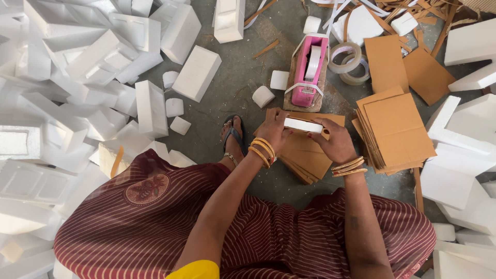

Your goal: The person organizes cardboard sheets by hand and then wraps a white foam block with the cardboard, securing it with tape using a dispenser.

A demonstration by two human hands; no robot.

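**Foam block held over cardboard stack**

Currently, a white foam block (pixel 304 125) is gripped at both ends above a cardboard stack (pixel 302 155) on the floor. The left hand (pixel 274 129) is closed on its left end; the right hand (pixel 337 140) is pinched on its right end. A pink tape dispenser (pixel 308 70) is seen just beyond, tape rolls (pixel 350 63) beside it. Foam pieces (pixel 77 93) are heaped at left.
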